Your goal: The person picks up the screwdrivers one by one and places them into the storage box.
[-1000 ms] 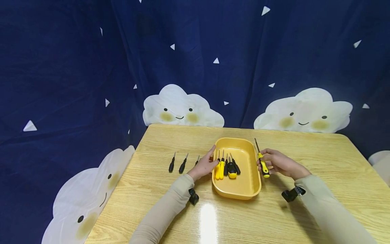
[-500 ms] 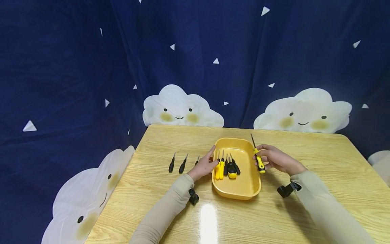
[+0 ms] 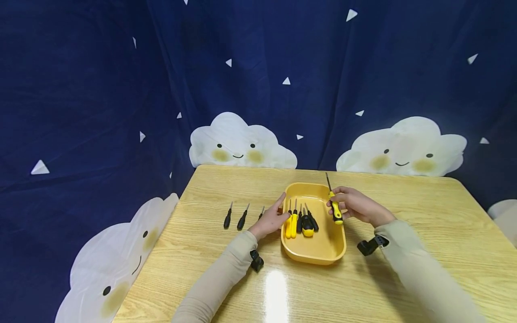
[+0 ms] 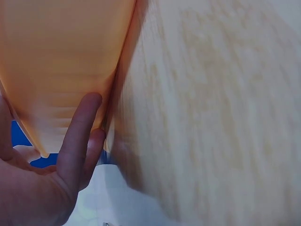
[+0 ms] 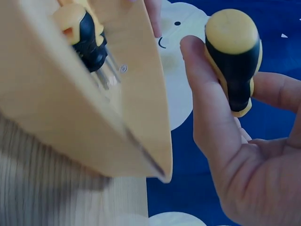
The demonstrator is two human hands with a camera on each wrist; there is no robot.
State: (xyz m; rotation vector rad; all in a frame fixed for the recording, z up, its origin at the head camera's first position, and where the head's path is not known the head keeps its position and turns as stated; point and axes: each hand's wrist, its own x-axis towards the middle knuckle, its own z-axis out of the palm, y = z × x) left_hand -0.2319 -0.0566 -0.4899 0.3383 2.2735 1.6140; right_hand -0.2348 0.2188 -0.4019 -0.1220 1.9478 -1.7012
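Observation:
My right hand [image 3: 357, 204] holds a yellow-and-black screwdriver [image 3: 336, 211] by its handle over the right rim of a yellow plastic tray [image 3: 315, 255]. The shaft points away from me. In the right wrist view the handle's round yellow end [image 5: 233, 30] faces the camera between thumb and fingers. At the tray's left wall, my left hand [image 3: 271, 220] grips the side, fingers on the outside [image 4: 77, 136]. Inside the tray lie several screwdrivers: yellow-handled ones [image 3: 294, 226] at the left, black ones [image 3: 313, 222], and a stubby black-and-yellow one [image 3: 308, 226].
Left of the tray, black screwdrivers [image 3: 227, 219] lie in a row on the wooden table [image 3: 210, 260]; my left hand partly covers the nearest one. A dark blue curtain [image 3: 258, 80] with white clouds hangs behind the table.
My right hand has moved left with the screwdriver and slightly away from me, from beside the tray to over its right rim. The left hand and tray have stayed put.

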